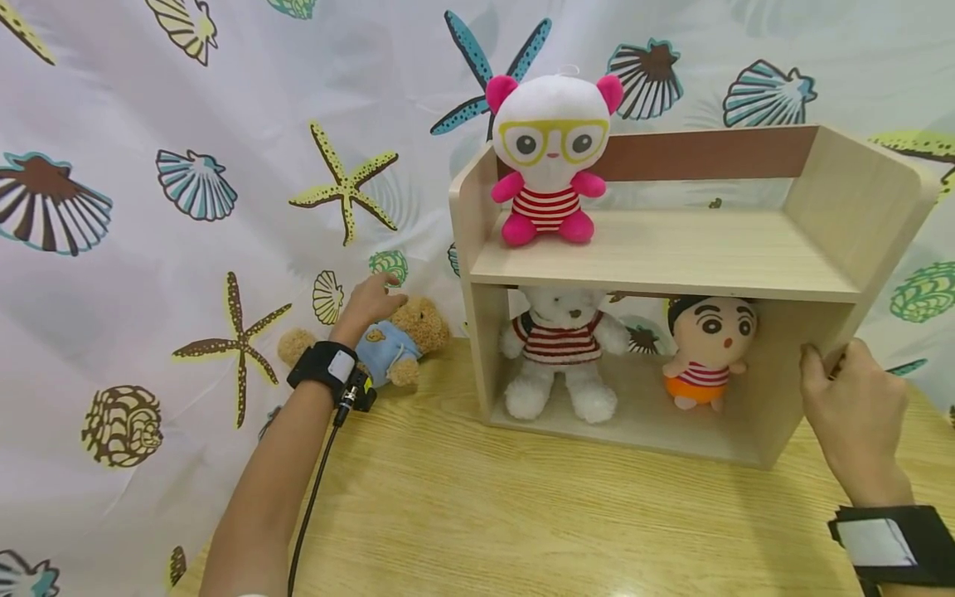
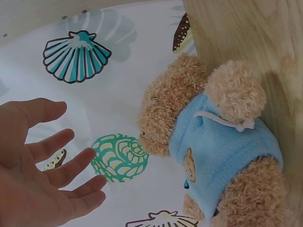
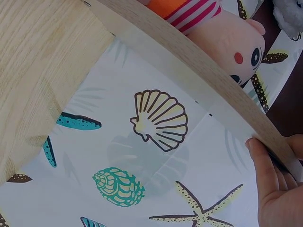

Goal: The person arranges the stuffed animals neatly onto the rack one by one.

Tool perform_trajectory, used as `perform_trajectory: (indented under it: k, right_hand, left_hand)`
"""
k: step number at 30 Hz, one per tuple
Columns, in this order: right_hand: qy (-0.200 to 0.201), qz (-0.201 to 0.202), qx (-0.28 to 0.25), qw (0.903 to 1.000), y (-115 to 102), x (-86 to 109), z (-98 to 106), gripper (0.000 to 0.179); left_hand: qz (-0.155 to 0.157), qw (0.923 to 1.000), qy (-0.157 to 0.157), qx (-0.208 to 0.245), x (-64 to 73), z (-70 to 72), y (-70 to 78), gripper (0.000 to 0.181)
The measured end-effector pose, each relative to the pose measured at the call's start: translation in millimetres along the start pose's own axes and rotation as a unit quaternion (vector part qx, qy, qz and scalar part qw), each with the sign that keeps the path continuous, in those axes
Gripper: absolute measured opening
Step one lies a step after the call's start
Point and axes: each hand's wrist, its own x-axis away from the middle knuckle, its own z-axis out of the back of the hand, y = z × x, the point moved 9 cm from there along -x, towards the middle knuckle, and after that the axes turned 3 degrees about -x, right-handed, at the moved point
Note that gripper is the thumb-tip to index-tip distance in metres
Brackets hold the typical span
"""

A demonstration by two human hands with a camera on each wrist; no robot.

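A brown teddy bear (image 1: 424, 327) in a light blue hoodie lies on its side on the table, against the patterned curtain. My left hand (image 1: 367, 300) hovers over the bear; in the left wrist view its fingers are spread, apart from the bear's fur. On the right, my right hand (image 1: 858, 406) grips the side panel of a small wooden shelf (image 1: 746, 249), thumb on the inner face and fingers on the outer one. A pink and white panda plush (image 1: 550, 157) sits on the upper board. Below it stand a white bear plush (image 1: 561, 348) and a boy doll (image 1: 705, 352) in orange shorts.
The wood-grain table (image 1: 522, 514) stretches in front of the shelf. Behind everything hangs a white curtain (image 1: 246, 75) printed with shells and starfish. A black cable (image 1: 309, 506) runs from the left wrist band along the forearm.
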Motion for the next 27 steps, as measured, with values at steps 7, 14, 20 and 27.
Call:
perform_trajectory:
  k: [7, 14, 20, 27]
  right_hand:
    - [0.0, 0.0, 0.002, 1.0, 0.3, -1.0, 0.8, 0.028]
    - [-0.004, -0.004, 0.002, 1.0, 0.0, -0.1, 0.6, 0.027]
    - [-0.002, -0.003, 0.005, 1.0, 0.5, 1.5, 0.8, 0.027]
    - [-0.001, 0.0, 0.002, 1.0, -0.5, 1.8, 1.0, 0.027]
  left_hand:
    - [-0.001, 0.9982, -0.016, -0.058, -5.2, -9.5, -4.0, 0.05]
    - [0.025, 0.996, -0.031, -0.08, -3.6, -18.1, -12.9, 0.052]
    - [0.039, 0.9949, -0.053, -0.077, -3.4, -25.2, -26.4, 0.054]
    - [0.043, 0.99, -0.076, -0.111, -4.0, -37.1, -44.3, 0.06]
